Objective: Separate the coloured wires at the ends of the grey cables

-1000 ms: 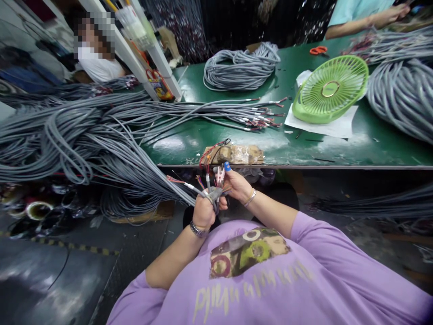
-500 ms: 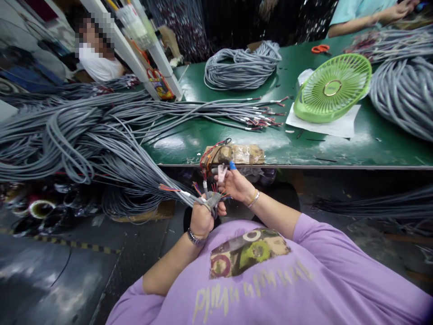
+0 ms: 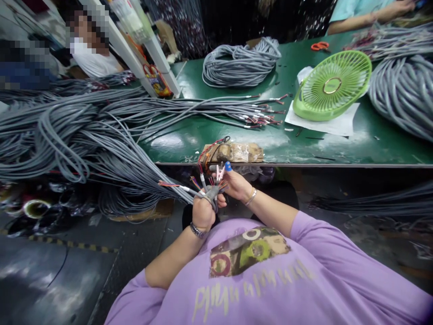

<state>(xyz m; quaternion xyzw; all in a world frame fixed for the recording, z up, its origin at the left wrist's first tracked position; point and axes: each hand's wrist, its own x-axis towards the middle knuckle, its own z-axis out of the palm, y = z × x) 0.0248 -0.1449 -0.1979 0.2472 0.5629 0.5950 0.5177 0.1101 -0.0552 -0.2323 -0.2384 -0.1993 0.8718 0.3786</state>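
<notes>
My left hand (image 3: 203, 213) is closed around a bundle of grey cables (image 3: 185, 196), whose stripped ends show coloured wires (image 3: 169, 184). A flat grey piece (image 3: 212, 194) lies across the bundle at the thumb; I cannot tell what it is. Just to the right, my right hand (image 3: 238, 186) has its fingers bent in at the wire ends, with a blue cover (image 3: 228, 166) on one fingertip. Pale pink pieces (image 3: 220, 173) show at those fingers, and whether they are held or worn is unclear. What the fingertips pinch is too small to name.
On the green table (image 3: 280, 146), a taped wooden block (image 3: 241, 152) with red and black leads sits at the front edge. Farther back are loose cables (image 3: 196, 108), a cable coil (image 3: 237, 67), a green fan (image 3: 333, 85) and orange scissors (image 3: 320, 46). Two other people are nearby.
My right hand has shifted slightly left and down, closer to the wire ends. The pale pink pieces now look more spread in a V. The left hand keeps its hold.
</notes>
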